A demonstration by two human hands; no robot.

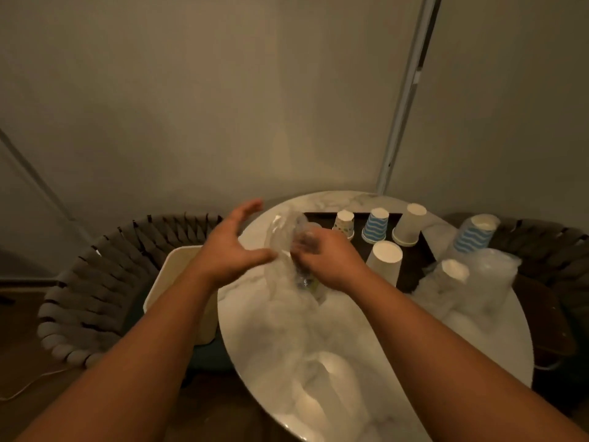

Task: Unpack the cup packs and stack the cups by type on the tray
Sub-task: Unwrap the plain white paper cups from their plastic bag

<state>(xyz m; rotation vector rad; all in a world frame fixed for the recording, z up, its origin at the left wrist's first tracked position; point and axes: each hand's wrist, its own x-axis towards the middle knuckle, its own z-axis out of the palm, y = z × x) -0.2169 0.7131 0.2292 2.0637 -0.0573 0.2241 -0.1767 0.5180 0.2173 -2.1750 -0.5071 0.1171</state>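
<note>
My right hand [328, 261] grips a crumpled clear plastic wrapper [282, 240] above the round marble table [350, 362]. My left hand [228, 247] hovers just left of the wrapper, fingers spread, thumb near the plastic. On the dark tray [411, 272] stand upside-down cups: a dotted cup [343, 224], a blue wave-striped cup [376, 225], and two plain white stacks [410, 224] [384, 262]. Right of the tray lie wrapped packs: one of blue-striped cups [475, 234] and one of white cups [451, 272].
A woven chair [95, 282] stands left of the table with a cream box or bin [178, 282] on its seat. Another woven chair [548, 250] sits at the right. A wall rises close behind the table.
</note>
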